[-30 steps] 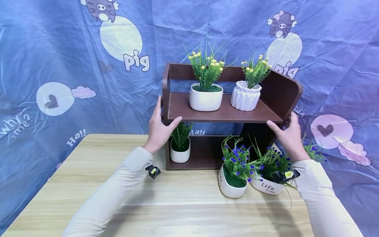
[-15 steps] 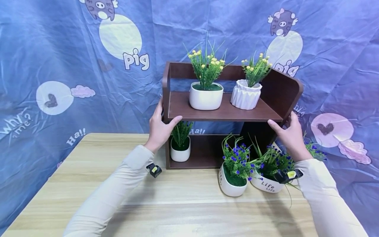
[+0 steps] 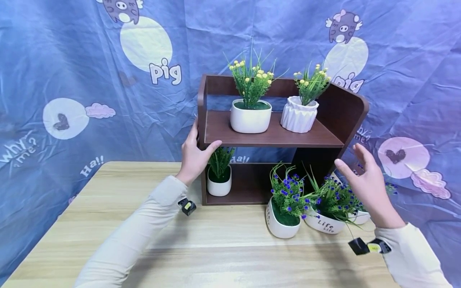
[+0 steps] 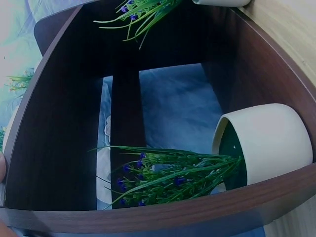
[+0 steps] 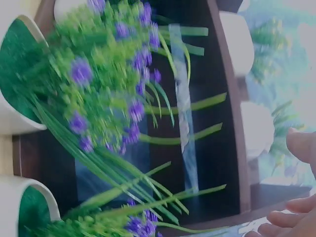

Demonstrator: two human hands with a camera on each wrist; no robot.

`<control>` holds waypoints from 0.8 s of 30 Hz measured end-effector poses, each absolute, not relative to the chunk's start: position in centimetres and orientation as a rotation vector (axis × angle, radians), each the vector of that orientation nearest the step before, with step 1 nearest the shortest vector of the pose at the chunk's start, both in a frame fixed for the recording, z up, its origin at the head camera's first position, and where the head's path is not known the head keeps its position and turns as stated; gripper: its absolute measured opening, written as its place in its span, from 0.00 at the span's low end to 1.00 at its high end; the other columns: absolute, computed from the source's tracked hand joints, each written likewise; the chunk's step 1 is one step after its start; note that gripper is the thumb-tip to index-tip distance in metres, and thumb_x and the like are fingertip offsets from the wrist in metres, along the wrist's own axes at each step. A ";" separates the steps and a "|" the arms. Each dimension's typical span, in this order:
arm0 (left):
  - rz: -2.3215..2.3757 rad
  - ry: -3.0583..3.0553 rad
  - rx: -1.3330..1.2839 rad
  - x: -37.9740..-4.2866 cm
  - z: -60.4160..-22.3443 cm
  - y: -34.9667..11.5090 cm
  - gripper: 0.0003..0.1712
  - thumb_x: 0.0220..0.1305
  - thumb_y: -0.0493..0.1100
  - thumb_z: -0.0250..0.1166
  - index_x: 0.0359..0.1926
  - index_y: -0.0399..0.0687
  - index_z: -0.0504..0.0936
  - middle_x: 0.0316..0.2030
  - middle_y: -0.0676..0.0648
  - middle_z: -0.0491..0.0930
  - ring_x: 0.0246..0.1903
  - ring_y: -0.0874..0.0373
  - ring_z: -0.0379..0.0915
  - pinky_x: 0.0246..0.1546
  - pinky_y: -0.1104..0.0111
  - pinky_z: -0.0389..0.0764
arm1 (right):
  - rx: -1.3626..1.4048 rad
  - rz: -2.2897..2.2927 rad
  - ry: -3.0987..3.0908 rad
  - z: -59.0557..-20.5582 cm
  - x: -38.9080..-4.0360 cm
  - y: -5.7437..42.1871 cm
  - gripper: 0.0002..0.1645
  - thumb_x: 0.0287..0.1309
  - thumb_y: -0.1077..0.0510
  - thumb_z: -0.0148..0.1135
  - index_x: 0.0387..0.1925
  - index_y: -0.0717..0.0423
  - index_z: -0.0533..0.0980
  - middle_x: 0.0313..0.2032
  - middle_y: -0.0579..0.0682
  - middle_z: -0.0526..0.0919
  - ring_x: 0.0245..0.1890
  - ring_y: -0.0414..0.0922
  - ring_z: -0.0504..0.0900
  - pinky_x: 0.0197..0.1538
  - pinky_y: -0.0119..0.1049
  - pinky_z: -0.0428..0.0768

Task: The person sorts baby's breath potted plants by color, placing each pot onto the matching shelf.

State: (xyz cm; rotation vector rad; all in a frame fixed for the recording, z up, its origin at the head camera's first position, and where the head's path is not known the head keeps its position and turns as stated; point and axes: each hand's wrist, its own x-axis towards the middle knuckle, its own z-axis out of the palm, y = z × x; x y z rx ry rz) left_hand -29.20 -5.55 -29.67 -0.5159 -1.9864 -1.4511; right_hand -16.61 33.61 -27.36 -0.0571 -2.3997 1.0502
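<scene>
A dark brown two-tier shelf (image 3: 273, 140) stands on the table. My left hand (image 3: 193, 158) holds its left side panel, fingers along the outside and thumb by the upper board's front edge. My right hand (image 3: 369, 186) is apart from the shelf's right side, its fingers spread and holding nothing. On the upper board are a smooth white pot (image 3: 250, 120) and a pleated white pot (image 3: 299, 120), both with yellow flowers. A white pot (image 3: 219, 188) with a blue-flowered plant sits at the lower left, seen lying sideways in the left wrist view.
Two white pots with blue flowers, the nearer pot (image 3: 282, 229) and the "Life" pot (image 3: 325, 224), stand in front of the shelf's right half. Another white pot (image 3: 361, 218) is partly hidden behind my right hand. A blue printed cloth (image 3: 144, 100) hangs behind the wooden table (image 3: 201, 256).
My right hand has let go of the shelf's right side and moved right and towards me. The left hand stays at the left panel. The shelf and pots keep their places.
</scene>
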 end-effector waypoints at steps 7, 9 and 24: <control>-1.436 -2.002 -0.512 -29.2 -29.7 -5.6 0.52 0.55 0.50 0.73 0.74 0.47 0.53 0.68 0.44 0.64 0.65 0.52 0.63 0.63 0.61 0.66 | 0.055 1.034 -2.353 -29.2 -13.0 31.4 0.44 0.63 0.58 0.61 0.75 0.49 0.51 0.72 0.54 0.56 0.67 0.34 0.60 0.56 0.12 0.62; -1.426 -2.011 -0.507 -29.1 -29.7 -5.7 0.52 0.55 0.51 0.72 0.74 0.47 0.53 0.68 0.44 0.63 0.65 0.52 0.63 0.64 0.61 0.66 | 0.081 1.031 -2.359 -29.9 -11.9 30.8 0.45 0.62 0.60 0.62 0.74 0.46 0.51 0.72 0.50 0.57 0.62 0.25 0.62 0.54 0.11 0.64; -1.422 -2.008 -0.508 -29.0 -29.5 -5.6 0.52 0.55 0.50 0.72 0.74 0.47 0.54 0.69 0.44 0.62 0.65 0.52 0.63 0.63 0.62 0.66 | 0.183 1.194 -2.348 -37.2 -8.6 28.4 0.48 0.52 0.73 0.65 0.72 0.63 0.53 0.67 0.35 0.64 0.60 0.19 0.62 0.54 0.11 0.64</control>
